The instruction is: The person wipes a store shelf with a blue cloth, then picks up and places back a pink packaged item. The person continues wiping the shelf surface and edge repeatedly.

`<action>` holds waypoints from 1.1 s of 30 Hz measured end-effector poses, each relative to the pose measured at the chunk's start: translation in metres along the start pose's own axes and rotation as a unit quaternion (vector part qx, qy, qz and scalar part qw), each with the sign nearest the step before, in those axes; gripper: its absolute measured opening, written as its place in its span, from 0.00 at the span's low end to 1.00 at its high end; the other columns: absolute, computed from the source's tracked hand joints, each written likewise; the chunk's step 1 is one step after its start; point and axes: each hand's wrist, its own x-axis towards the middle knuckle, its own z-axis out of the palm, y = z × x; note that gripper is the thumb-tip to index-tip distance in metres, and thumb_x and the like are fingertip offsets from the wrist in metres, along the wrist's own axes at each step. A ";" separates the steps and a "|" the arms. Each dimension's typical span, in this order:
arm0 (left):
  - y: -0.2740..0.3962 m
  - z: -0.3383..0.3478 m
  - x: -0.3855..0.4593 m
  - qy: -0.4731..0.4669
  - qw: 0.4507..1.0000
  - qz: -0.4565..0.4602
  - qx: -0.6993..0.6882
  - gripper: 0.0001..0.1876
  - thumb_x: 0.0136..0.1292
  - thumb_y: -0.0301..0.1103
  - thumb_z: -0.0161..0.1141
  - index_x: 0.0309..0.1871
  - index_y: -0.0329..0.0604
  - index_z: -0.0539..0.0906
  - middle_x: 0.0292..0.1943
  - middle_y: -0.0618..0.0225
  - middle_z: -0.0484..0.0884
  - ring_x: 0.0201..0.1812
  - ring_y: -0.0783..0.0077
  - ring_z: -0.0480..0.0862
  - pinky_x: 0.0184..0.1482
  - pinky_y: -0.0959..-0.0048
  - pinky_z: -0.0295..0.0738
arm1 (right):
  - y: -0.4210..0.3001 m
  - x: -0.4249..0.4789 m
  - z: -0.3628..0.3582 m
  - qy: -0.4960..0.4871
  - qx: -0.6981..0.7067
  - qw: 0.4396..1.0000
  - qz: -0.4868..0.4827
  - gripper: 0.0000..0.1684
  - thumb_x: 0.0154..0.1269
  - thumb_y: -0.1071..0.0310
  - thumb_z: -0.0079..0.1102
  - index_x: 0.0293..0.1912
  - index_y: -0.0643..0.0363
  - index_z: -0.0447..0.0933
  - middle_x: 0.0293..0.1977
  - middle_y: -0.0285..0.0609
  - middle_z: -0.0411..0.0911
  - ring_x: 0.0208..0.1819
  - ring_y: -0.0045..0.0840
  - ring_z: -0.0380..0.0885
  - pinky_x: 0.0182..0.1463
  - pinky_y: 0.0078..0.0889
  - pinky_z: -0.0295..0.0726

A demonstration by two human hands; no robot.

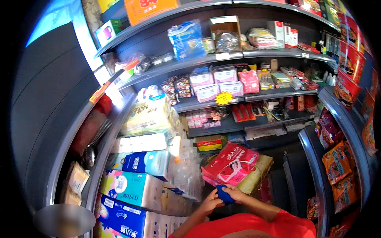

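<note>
A small folded blue cloth (225, 195) is held between my two hands, low in the view and just in front of my red top. My left hand (212, 201) grips its left side, and my right hand (235, 192) pinches its upper right. Right beyond the cloth, a red plastic package (230, 163) with a printed figure lies on top of a stack. Under it shows a yellowish wrapped bundle (258, 181). Packs of tissue paper (128, 187) are piled to the left of my hands.
Shelves (208, 105) ahead carry pink and white packs (227, 74), a blue plastic bag (187, 40) and a cardboard box (224, 29). Orange food packets (337, 162) stand on the right shelves. Metal utensils (96, 135) lie on a left shelf. A blurred oval covers the lower left.
</note>
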 end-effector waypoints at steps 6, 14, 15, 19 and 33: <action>0.009 0.026 -0.007 0.096 0.953 0.101 0.270 0.34 0.57 0.24 0.55 0.67 0.36 0.53 0.58 0.56 0.67 0.55 0.67 0.71 0.53 0.68 0.70 | -0.020 -0.014 -0.015 0.043 0.259 0.952 0.155 0.22 0.68 0.57 0.43 0.53 0.61 0.68 0.46 0.50 0.75 0.40 0.37 0.78 0.40 0.35 0.81; -0.016 0.028 0.001 0.141 0.640 0.258 0.710 0.31 0.46 0.31 0.58 0.59 0.40 0.68 0.58 0.46 0.64 0.59 0.42 0.63 0.58 0.49 0.59 | -0.038 -0.024 -0.007 -0.059 0.413 0.889 0.189 0.24 0.65 0.51 0.43 0.50 0.58 0.71 0.42 0.48 0.77 0.41 0.38 0.78 0.44 0.44 0.80; -0.017 0.030 0.000 0.134 0.631 0.251 0.722 0.29 0.46 0.31 0.58 0.57 0.42 0.70 0.57 0.46 0.63 0.58 0.43 0.64 0.58 0.49 0.60 | -0.028 -0.020 -0.012 -0.052 0.392 0.898 0.193 0.24 0.65 0.51 0.43 0.50 0.58 0.71 0.42 0.48 0.77 0.41 0.38 0.78 0.44 0.45 0.80; -0.013 0.033 -0.009 0.101 0.638 0.268 0.715 0.25 0.46 0.30 0.58 0.53 0.47 0.73 0.57 0.44 0.63 0.57 0.42 0.64 0.57 0.49 0.61 | -0.003 -0.016 -0.028 -0.047 0.375 0.904 0.201 0.24 0.66 0.50 0.42 0.50 0.58 0.71 0.42 0.48 0.77 0.40 0.40 0.78 0.43 0.47 0.80; -0.039 0.016 -0.027 0.084 0.694 0.173 0.693 0.27 0.49 0.35 0.60 0.55 0.46 0.70 0.61 0.44 0.62 0.60 0.43 0.63 0.58 0.50 0.62 | -0.047 -0.031 -0.062 0.084 0.399 0.905 0.119 0.21 0.64 0.50 0.41 0.46 0.54 0.72 0.42 0.46 0.75 0.41 0.39 0.74 0.35 0.42 0.79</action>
